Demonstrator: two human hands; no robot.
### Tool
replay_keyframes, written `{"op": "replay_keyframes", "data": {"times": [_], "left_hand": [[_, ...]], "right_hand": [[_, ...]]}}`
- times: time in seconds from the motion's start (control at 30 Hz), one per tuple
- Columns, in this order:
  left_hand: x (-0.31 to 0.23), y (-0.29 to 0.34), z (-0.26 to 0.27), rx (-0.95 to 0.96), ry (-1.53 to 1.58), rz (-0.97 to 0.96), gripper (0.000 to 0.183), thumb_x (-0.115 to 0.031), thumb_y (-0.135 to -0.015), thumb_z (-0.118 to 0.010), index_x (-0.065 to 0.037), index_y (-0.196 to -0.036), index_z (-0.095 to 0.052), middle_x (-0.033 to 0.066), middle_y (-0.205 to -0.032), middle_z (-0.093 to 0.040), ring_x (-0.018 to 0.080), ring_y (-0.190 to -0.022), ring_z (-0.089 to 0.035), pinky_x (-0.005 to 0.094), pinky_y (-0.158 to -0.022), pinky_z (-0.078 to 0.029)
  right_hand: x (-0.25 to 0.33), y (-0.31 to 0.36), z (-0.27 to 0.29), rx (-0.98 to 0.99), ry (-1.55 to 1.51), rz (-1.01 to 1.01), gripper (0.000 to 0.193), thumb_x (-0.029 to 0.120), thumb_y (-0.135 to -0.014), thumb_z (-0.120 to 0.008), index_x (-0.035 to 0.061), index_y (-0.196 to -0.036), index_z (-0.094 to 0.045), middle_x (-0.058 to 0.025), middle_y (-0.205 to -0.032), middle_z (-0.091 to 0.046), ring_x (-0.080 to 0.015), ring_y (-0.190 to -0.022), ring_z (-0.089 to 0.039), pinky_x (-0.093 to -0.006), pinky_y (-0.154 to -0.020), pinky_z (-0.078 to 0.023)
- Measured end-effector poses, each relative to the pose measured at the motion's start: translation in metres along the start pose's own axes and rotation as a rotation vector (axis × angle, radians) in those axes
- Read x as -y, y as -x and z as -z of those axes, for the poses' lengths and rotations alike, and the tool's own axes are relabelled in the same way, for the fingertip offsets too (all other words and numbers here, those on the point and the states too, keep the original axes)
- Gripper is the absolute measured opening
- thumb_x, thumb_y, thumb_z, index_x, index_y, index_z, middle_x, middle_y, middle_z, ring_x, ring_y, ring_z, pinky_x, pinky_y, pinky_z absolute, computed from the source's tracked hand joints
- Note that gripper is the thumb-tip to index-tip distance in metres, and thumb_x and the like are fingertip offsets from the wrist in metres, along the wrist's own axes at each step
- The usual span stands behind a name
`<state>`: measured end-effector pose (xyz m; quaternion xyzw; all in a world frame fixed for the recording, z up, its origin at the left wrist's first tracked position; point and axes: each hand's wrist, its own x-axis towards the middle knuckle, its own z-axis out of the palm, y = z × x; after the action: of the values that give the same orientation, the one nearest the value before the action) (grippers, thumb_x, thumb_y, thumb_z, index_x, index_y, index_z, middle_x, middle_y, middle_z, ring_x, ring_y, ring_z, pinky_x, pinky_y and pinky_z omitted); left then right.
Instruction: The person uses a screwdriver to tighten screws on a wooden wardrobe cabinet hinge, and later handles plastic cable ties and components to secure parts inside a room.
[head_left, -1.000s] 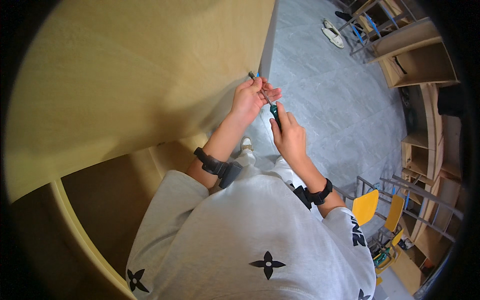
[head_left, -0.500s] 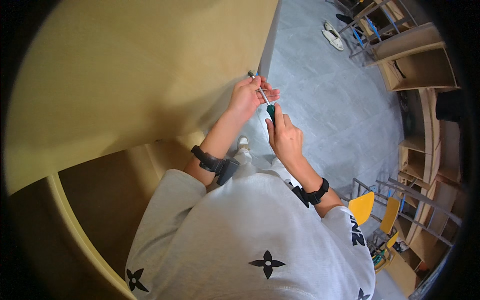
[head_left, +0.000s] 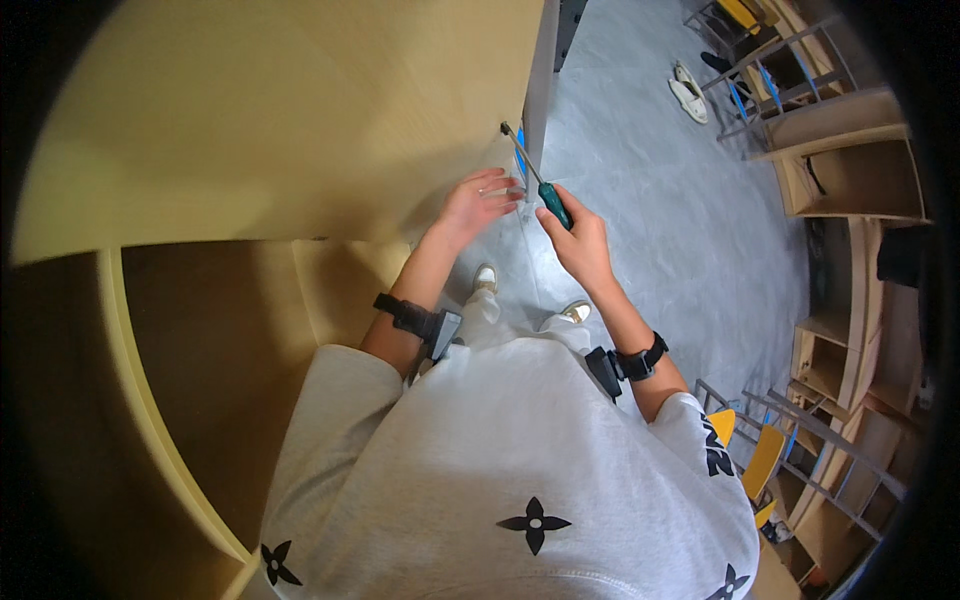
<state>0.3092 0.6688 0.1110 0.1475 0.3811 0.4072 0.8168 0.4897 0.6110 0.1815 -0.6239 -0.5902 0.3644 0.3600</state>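
My right hand [head_left: 580,240] is closed round the dark green handle of a screwdriver [head_left: 553,203]. The metal shaft slants up and left. Its tip meets a small dark fitting [head_left: 506,128] near the right edge of a light wooden panel [head_left: 330,110]; whether it sits in a screw head is too small to tell. Beside the shaft, apart from it, my left hand [head_left: 478,205] is open with fingers stretched to the right, below the fitting and close to the panel's edge. A ring shows on one of its fingers.
An open wooden compartment [head_left: 200,330] lies below the panel at left. Along the right stand wooden shelves [head_left: 855,175], metal frames and yellow chairs [head_left: 763,465]. White shoes [head_left: 688,95] lie on the grey floor [head_left: 660,220]. Something blue [head_left: 521,150] shows beside the panel's edge.
My left hand has let go of the screwdriver's shaft and moved down and left, its fingers spreading. My right hand still holds the handle, slightly farther right. The view has shifted a little.
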Motion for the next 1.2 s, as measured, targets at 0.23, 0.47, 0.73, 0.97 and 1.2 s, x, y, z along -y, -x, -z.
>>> {"op": "replay_keyframes", "data": {"times": [0.23, 0.47, 0.73, 0.97, 1.2], "left_hand": [[0.013, -0.007, 0.004, -0.229, -0.150, -0.351, 0.038, -0.016, -0.091, -0.041, 0.000, -0.125, -0.039, 0.0159, -0.131, -0.042, 0.0329, -0.114, -0.049, 0.0428, -0.095, -0.041], [0.148, 0.026, 0.113, -0.542, 0.068, -0.218, 0.027, -0.027, -0.086, -0.049, -0.005, -0.094, -0.062, 0.0085, -0.085, -0.065, 0.0240, -0.083, -0.063, 0.0362, -0.069, -0.050], [0.399, 0.255, 0.140, -1.614, -0.627, -0.066, 0.049, -0.041, -0.081, -0.053, 0.006, -0.079, -0.064, 0.0241, -0.079, -0.064, 0.0400, -0.076, -0.061, 0.0452, -0.069, -0.045], [0.507, 0.379, 0.036, -1.595, 0.483, -0.035, 0.029, -0.028, -0.078, -0.064, -0.005, -0.062, -0.056, 0.0096, -0.057, -0.055, 0.0204, -0.050, -0.055, 0.0323, -0.043, -0.043], [0.516, 0.364, 0.050, -1.796, 0.369, -0.259, 0.012, -0.009, -0.064, -0.057, 0.000, -0.056, -0.057, 0.0092, -0.051, -0.055, 0.0167, -0.039, -0.050, 0.0290, -0.035, -0.039]], "right_hand": [[-0.025, 0.011, 0.067, 0.187, 0.106, 0.047, 0.039, 0.025, -0.078, -0.064, -0.0007, -0.106, -0.059, -0.0167, -0.067, -0.058, -0.0245, -0.057, -0.057, -0.0339, -0.058, -0.044], [-0.124, 0.035, 0.129, 0.431, 0.145, 0.060, 0.037, 0.025, -0.077, -0.064, -0.0026, -0.102, -0.060, -0.0129, -0.065, -0.058, -0.0195, -0.058, -0.054, -0.0321, -0.058, -0.044], [-0.196, 0.038, 0.143, 0.723, 0.132, 0.022, 0.031, 0.019, -0.080, -0.063, -0.0052, -0.098, -0.060, -0.0016, -0.060, -0.054, -0.0075, -0.047, -0.046, -0.0237, -0.042, -0.035], [-0.178, 0.046, 0.101, 0.904, 0.138, 0.135, 0.030, 0.020, -0.081, -0.063, -0.0045, -0.098, -0.060, -0.0019, -0.059, -0.053, -0.0072, -0.043, -0.043, -0.0239, -0.039, -0.034], [-0.157, 0.070, 0.053, 1.099, 0.165, 0.206, 0.033, 0.020, -0.077, -0.063, -0.0051, -0.098, -0.061, -0.0061, -0.059, -0.055, -0.0119, -0.055, -0.051, -0.0275, -0.053, -0.043]]}}
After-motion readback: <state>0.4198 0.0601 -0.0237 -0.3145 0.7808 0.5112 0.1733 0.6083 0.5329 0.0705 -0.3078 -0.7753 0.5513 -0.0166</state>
